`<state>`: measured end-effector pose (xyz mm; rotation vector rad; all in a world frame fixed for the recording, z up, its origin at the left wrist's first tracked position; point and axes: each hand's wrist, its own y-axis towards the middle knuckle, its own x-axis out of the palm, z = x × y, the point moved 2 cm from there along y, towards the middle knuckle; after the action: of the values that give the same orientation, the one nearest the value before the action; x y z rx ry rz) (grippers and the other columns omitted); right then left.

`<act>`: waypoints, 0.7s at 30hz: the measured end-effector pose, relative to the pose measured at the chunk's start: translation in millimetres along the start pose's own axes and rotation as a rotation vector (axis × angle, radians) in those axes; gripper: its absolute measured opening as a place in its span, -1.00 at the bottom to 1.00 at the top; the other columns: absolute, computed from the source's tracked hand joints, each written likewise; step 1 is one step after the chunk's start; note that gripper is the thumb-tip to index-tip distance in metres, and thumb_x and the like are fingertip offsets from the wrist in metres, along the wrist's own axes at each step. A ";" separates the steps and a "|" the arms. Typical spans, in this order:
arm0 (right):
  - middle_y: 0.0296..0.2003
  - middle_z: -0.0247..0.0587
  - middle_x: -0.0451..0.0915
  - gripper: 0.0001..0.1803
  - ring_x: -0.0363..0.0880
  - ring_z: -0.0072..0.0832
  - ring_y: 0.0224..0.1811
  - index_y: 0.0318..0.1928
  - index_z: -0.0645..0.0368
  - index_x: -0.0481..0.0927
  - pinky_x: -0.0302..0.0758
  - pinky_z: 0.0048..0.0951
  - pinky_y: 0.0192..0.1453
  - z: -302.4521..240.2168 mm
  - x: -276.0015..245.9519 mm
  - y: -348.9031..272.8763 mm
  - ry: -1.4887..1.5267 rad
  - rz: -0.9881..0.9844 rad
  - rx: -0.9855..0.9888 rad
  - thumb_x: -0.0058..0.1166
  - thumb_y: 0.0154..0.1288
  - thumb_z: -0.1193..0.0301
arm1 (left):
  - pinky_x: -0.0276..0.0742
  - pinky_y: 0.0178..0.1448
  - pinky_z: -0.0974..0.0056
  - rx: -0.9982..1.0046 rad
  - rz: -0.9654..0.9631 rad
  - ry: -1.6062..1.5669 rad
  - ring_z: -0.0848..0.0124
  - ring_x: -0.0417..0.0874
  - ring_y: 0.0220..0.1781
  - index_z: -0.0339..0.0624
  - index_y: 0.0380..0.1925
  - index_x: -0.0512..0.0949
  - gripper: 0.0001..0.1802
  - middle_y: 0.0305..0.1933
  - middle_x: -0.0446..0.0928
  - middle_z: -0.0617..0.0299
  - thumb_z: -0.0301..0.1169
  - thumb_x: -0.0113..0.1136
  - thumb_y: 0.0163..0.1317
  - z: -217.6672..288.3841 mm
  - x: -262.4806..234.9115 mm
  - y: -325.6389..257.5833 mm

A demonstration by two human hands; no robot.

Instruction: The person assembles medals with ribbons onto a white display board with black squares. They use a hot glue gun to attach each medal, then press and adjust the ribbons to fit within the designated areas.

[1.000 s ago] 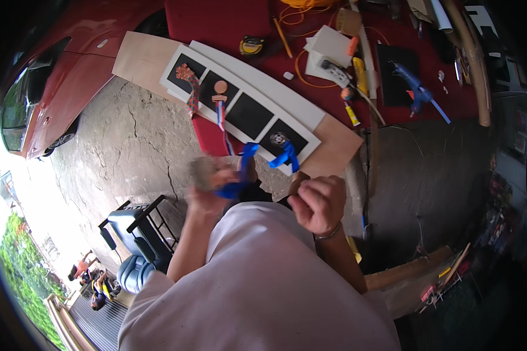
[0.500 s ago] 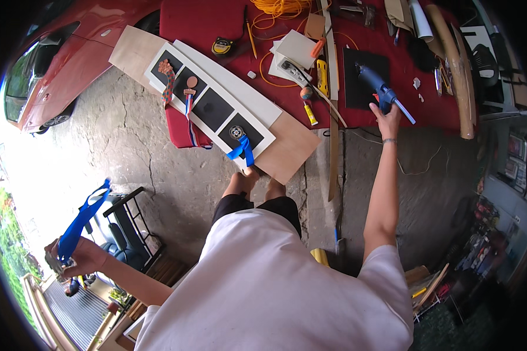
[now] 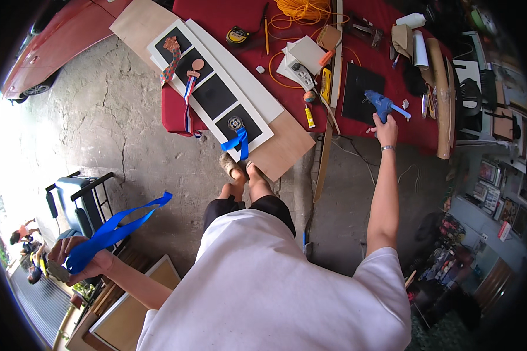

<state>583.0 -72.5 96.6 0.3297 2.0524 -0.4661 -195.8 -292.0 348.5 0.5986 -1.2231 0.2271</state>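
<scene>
Out to the left, my left hand (image 3: 86, 262) is closed on a medal (image 3: 57, 271), a grey disc partly hidden by the fingers. Its blue ribbon (image 3: 108, 235) trails up and to the right. My right hand (image 3: 386, 130) grips the handle of a blue glue gun (image 3: 381, 104) over the table's near edge; a pale stick juts from it. Across the table's edge lies a white frame (image 3: 263, 132) with black panels. On it rest a round medal (image 3: 235, 123) with blue ribbon, a bronze-coloured medal (image 3: 171, 44) and another medal (image 3: 198, 64) with a striped ribbon. One black panel (image 3: 212, 95) is bare.
The red-covered table (image 3: 357, 126) also bears a black board (image 3: 359, 88), a yellow cutter (image 3: 326, 83), a glue tube (image 3: 310, 116), a tape measure (image 3: 238, 36), orange cord (image 3: 301, 11) and a cardboard tube (image 3: 444, 111). A black-framed chair (image 3: 79, 202) stands left. People are visible far left.
My left hand has shifted slightly right, its ribbon swinging out to the right. The glue gun has moved slightly down and turned. The whole view has shifted.
</scene>
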 end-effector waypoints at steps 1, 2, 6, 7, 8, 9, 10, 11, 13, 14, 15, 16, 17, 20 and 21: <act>-0.46 0.04 0.76 -0.45 0.83 -0.14 -0.44 -0.13 0.36 0.61 0.71 -0.22 -0.23 -7.0 -4.0 4.0 -0.018 -0.045 0.020 0.31 0.38 0.01 | 0.58 0.26 0.19 -0.016 -0.014 -0.005 0.44 0.69 0.08 0.00 0.08 0.64 -0.19 0.03 0.66 0.41 -0.56 0.78 -0.29 0.5 -3.8 -2.6; -0.40 0.11 0.76 -0.45 0.82 -0.15 -0.48 -0.18 0.40 0.59 0.71 -0.22 -0.30 -12.9 -8.9 9.3 -0.004 -0.066 0.017 0.31 0.36 0.04 | 0.62 0.16 0.25 0.000 0.035 0.043 0.47 0.73 -0.03 0.02 -0.02 0.69 -0.25 0.00 0.71 0.39 -0.55 0.80 -0.34 0.8 -7.6 -5.0; -0.42 -0.01 0.74 -0.56 0.79 -0.24 -0.55 -0.27 0.36 0.63 0.64 -0.22 -0.43 -20.4 -22.5 31.7 -0.141 -0.233 -0.005 0.32 0.25 0.15 | 0.68 -0.09 0.40 -0.211 -0.006 -0.027 0.51 0.76 -0.22 0.02 -0.15 0.72 -0.36 -0.08 0.76 0.33 -0.47 0.84 -0.34 -33.4 -22.0 -11.4; -0.44 -0.04 0.73 -0.59 0.77 -0.26 -0.57 -0.30 0.35 0.64 0.62 -0.24 -0.46 -18.6 -22.0 33.3 -0.145 -0.311 0.041 0.31 0.23 0.16 | 0.69 -0.06 0.36 -0.284 -0.010 -0.095 0.49 0.75 -0.17 0.02 -0.15 0.73 -0.37 -0.07 0.75 0.34 -0.49 0.83 -0.33 -49.7 -21.9 -16.7; -0.46 -0.08 0.72 -0.61 0.76 -0.28 -0.59 -0.32 0.35 0.65 0.60 -0.26 -0.49 -17.8 -22.2 34.4 -0.142 -0.379 0.059 0.31 0.20 0.18 | 0.70 -0.02 0.31 -0.383 -0.044 -0.142 0.46 0.75 -0.12 0.02 -0.14 0.74 -0.37 -0.06 0.74 0.35 -0.52 0.81 -0.32 -70.1 -20.4 -24.8; -0.48 -0.11 0.71 -0.63 0.75 -0.30 -0.61 -0.35 0.34 0.66 0.58 -0.28 -0.51 -20.9 -22.9 39.2 -0.119 -0.462 0.053 0.30 0.18 0.20 | 0.70 0.01 0.27 -0.457 -0.069 -0.183 0.44 0.74 -0.07 0.01 -0.13 0.74 -0.38 -0.05 0.73 0.36 -0.54 0.80 -0.31 -90.2 -15.3 -36.9; -0.52 -0.19 0.68 -0.68 0.69 -0.36 -0.66 -0.42 0.31 0.67 0.53 -0.32 -0.56 -21.2 -26.5 36.7 -0.058 -0.488 0.075 0.28 0.12 0.23 | 0.72 -0.01 0.27 -0.460 0.007 -0.252 0.44 0.74 -0.07 0.05 -0.12 0.73 -0.37 -0.03 0.72 0.36 -0.54 0.80 -0.29 -113.4 -11.1 -56.6; -0.52 -0.22 0.68 -0.68 0.63 -0.39 -0.70 -0.43 0.29 0.68 0.50 -0.30 -0.59 -23.8 -32.9 34.1 -0.006 -0.520 0.042 0.27 0.13 0.22 | 0.73 -0.04 0.28 -0.421 0.102 -0.319 0.44 0.74 -0.08 0.08 -0.10 0.72 -0.36 -0.01 0.71 0.36 -0.53 0.80 -0.27 -137.8 -8.0 -76.9; -0.50 -0.21 0.70 -0.68 0.59 -0.43 -0.72 -0.38 0.31 0.70 0.46 -0.34 -0.60 -29.6 -53.1 19.8 -0.002 -0.444 0.009 0.26 0.19 0.24 | 0.72 0.00 0.20 -0.513 0.122 -0.115 0.40 0.70 -0.03 0.12 0.13 0.60 -0.21 0.03 0.63 0.30 -0.19 0.81 -0.17 -183.6 0.3 -111.4; -0.45 -0.16 0.74 -0.68 0.60 -0.47 -0.72 -0.32 0.32 0.72 0.46 -0.38 -0.60 -33.8 -63.3 6.3 0.121 -0.394 -0.034 0.26 0.30 0.24 | 0.68 0.14 0.10 -0.533 0.204 0.048 0.22 0.71 0.06 0.07 0.13 0.57 -0.24 0.14 0.62 0.14 -0.10 0.75 -0.08 -207.4 4.3 -131.8; -0.32 -0.11 0.80 -0.68 0.58 -0.53 -0.70 -0.16 0.33 0.72 0.47 -0.44 -0.56 -38.9 -78.1 -9.7 0.223 -0.397 -0.144 0.23 0.39 0.26 | 0.64 0.27 0.00 -0.588 0.281 0.038 0.05 0.71 0.15 0.02 0.13 0.54 -0.26 0.24 0.61 -0.03 -0.02 0.69 0.00 -232.3 9.8 -152.5; -0.23 -0.08 0.80 -0.67 0.58 -0.55 -0.67 -0.08 0.35 0.70 0.48 -0.47 -0.53 -44.8 -91.8 -27.3 0.394 -0.439 -0.209 0.22 0.39 0.29 | 0.62 0.31 -0.03 -0.634 0.306 0.088 0.02 0.71 0.18 -0.03 0.19 0.53 -0.25 0.28 0.59 -0.08 -0.03 0.67 0.05 -257.9 11.4 -166.2; -0.14 -0.04 0.81 -0.65 0.57 -0.57 -0.64 0.00 0.36 0.68 0.49 -0.50 -0.50 -48.2 -107.7 -48.4 0.577 -0.470 -0.241 0.21 0.39 0.31 | 0.61 0.34 -0.05 -0.696 0.304 0.108 -0.01 0.70 0.21 -0.09 0.24 0.53 -0.23 0.32 0.57 -0.13 -0.05 0.65 0.10 -281.6 13.9 -177.2; 0.00 0.12 0.76 -0.57 0.57 -0.59 -0.58 0.10 0.44 0.61 0.53 -0.54 -0.45 -61.9 -164.8 -105.6 0.723 -0.605 -0.367 0.18 0.35 0.36 | 0.58 0.37 0.00 -0.709 0.331 0.073 0.03 0.68 0.23 -0.18 0.36 0.48 -0.25 0.36 0.54 -0.16 -0.11 0.54 0.27 -341.5 29.8 -203.5; 0.01 0.17 0.74 -0.57 0.58 -0.59 -0.56 0.09 0.47 0.61 0.54 -0.54 -0.44 -64.4 -185.0 -123.2 0.750 -0.624 -0.366 0.16 0.33 0.38 | 0.58 0.38 0.02 -0.729 0.322 0.039 0.04 0.67 0.25 -0.19 0.38 0.46 -0.26 0.37 0.54 -0.16 -0.12 0.51 0.29 -359.3 35.1 -209.5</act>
<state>574.2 -160.8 310.3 -0.4468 2.9178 -0.3420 207.1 -274.8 240.8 -0.2347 -1.2547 0.0478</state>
